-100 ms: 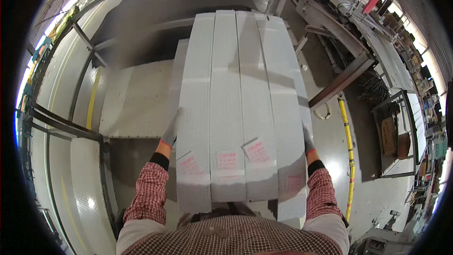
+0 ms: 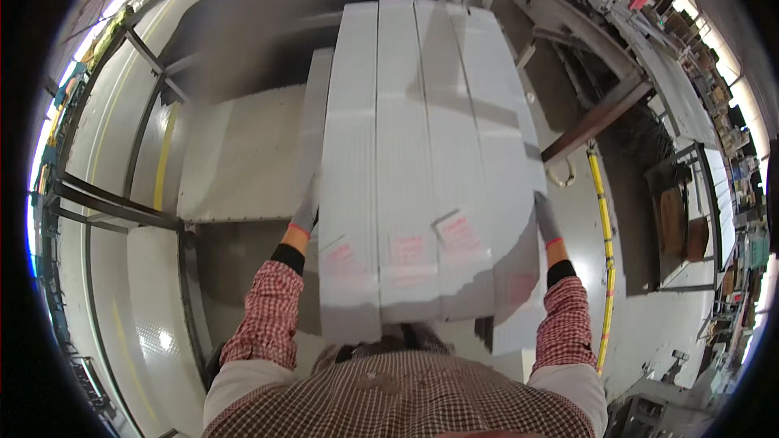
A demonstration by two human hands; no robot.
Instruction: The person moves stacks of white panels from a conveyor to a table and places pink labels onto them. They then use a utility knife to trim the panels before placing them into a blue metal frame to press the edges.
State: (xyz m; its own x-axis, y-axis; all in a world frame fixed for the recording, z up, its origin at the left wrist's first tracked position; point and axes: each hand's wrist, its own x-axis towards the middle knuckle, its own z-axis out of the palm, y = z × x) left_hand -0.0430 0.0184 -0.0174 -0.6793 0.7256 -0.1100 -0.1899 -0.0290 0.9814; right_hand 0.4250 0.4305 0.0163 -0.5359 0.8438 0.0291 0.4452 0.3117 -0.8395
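Fingers of the left hand, in a grey glove, lie together along the left long edge of the stack of grey-white panels and point away from the wearer. Those of the right hand, gloved alike, run along the opposite long edge, seemingly pressed together too; whether either set curls underneath cannot be told, the tips being hidden or blurred. Stack position: between both hands, in front of the checked apron, near end over the floor, far end pointing away; what bears the far end, if anything, is out of sight. Panels lie side by side with their near ends uneven, the left and right ones reaching closer to the wearer; reddish printed marks sit near that end. Change since the previous frame: the whole view has slid upward and a little right, fixtures included, so most of it reads as head movement. Against the near right corner of the white platform, though, the stack appears slightly farther right, and both hands have gone with it. Judgement: the load is being shifted as one bundle, hold unbroken. Also noted: rusty beam beyond the right long edge, yellow floor strip nearer.
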